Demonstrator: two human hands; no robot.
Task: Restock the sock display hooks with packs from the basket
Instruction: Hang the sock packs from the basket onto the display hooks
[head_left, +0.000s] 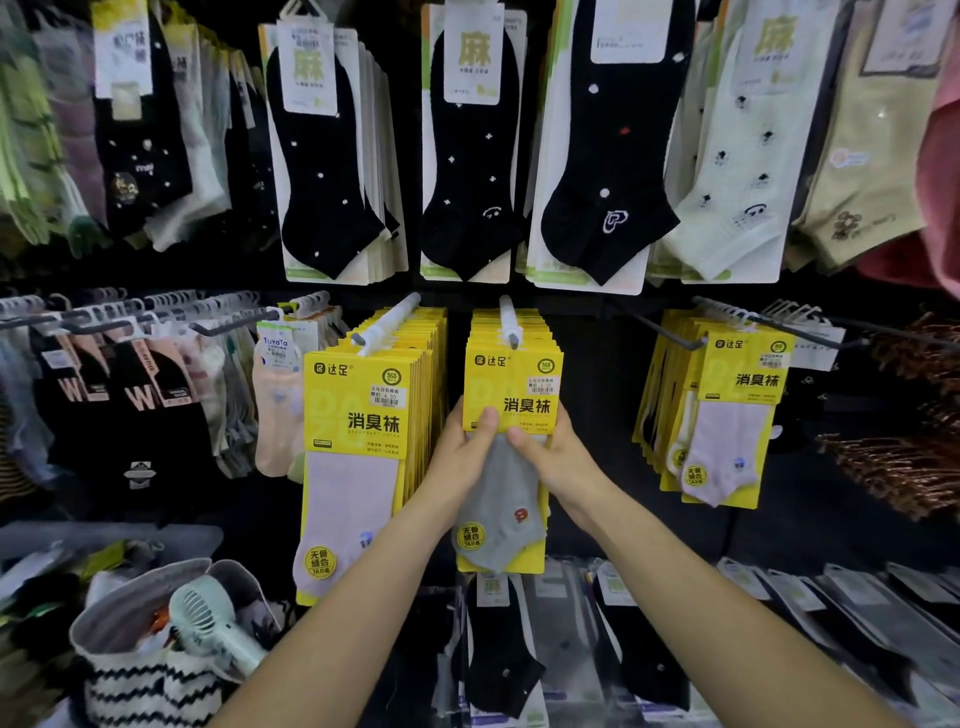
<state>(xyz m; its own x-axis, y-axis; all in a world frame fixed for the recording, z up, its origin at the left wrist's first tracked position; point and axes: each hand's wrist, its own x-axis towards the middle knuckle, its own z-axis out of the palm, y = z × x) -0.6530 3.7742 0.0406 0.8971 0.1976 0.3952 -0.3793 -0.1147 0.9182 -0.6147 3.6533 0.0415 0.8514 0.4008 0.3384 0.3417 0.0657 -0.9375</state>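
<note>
A yellow sock pack with a grey sock (506, 499) hangs at the front of a stack on the centre display hook (510, 326). My left hand (467, 452) grips its left edge, thumb on the yellow card. My right hand (553, 451) grips the right edge, thumb on the grey sock. A second hook (384, 325) to the left carries a thick stack of yellow packs with a lilac sock (353, 467). A striped fabric basket (150, 670) stands at lower left, holding a mint hand fan (208, 623) and some items I cannot make out.
Black ankle socks on white cards (470, 145) hang in the row above. More yellow packs (727, 415) hang at right beside an empty hook (670, 332). Dark socks (130, 395) fill the left hooks. Flat sock packs (623, 649) lie on the shelf below.
</note>
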